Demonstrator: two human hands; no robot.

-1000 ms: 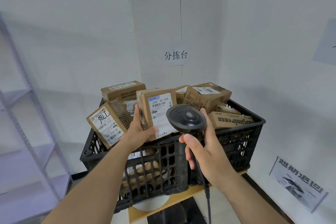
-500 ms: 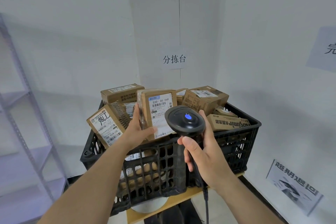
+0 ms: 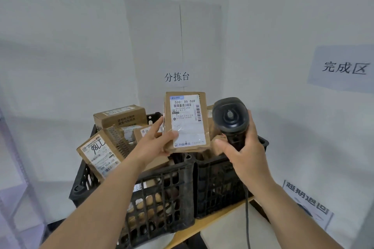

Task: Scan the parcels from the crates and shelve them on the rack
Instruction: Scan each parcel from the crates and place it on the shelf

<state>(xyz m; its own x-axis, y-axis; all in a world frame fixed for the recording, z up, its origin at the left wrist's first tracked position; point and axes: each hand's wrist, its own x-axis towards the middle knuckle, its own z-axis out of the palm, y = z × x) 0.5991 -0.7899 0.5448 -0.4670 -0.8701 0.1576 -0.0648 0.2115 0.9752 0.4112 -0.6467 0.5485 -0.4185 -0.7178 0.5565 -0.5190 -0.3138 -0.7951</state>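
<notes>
My left hand (image 3: 155,143) grips a flat brown parcel (image 3: 187,121) by its lower left corner, holding it upright above the black crate (image 3: 172,194) with its white label "530-D5 069" facing me. My right hand (image 3: 241,155) is closed around the handle of a black barcode scanner (image 3: 230,117), whose head sits just right of the parcel, close to its edge. The scanner's cable (image 3: 247,216) hangs down past my wrist. Several more brown parcels fill the crate, among them one marked "98LL" (image 3: 101,153) leaning at the left rim.
The crate stands on a wooden table (image 3: 204,225) in a white corner. Paper signs are stuck to the walls at centre (image 3: 176,77), right (image 3: 344,67) and lower right (image 3: 308,202). A metal rack's post (image 3: 14,166) shows at the far left edge.
My left hand has lifted the parcel higher above the crate and turned it upright. The scanner has risen with my right hand, and its blue light seen half a second ago is off.
</notes>
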